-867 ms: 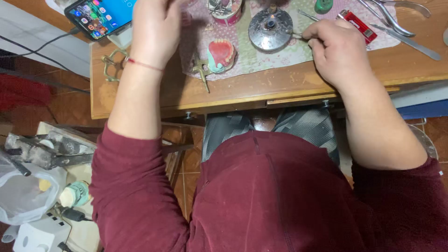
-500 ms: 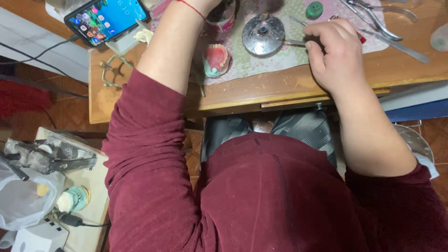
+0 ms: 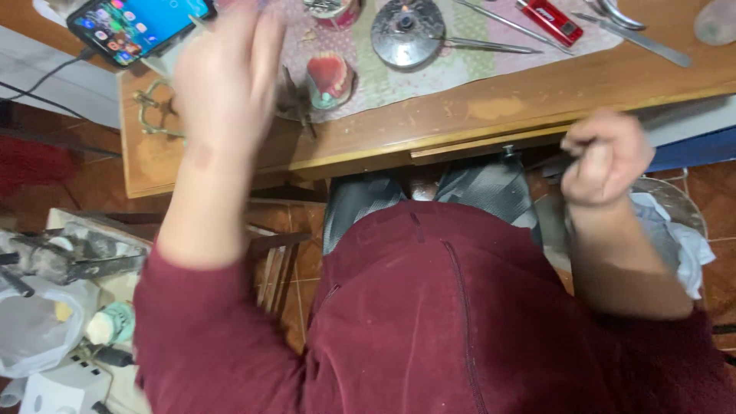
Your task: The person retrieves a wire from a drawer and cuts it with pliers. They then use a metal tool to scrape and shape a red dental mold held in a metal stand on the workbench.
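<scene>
Head view — left hand point(image 3: 226, 84) blurred, fingers spread above denture model point(image 3: 330, 77); right hand point(image 3: 606, 157) fisted, empty.

Maroon fleece top, sleeves pushed up; grey trousers beneath

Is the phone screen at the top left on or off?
On: the phone shows a lit blue display with rows of coloured icons.

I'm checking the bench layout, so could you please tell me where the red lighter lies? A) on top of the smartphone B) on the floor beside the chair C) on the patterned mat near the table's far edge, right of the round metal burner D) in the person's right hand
C: the red lighter lies on the patterned mat, right of the round metal burner.
</scene>
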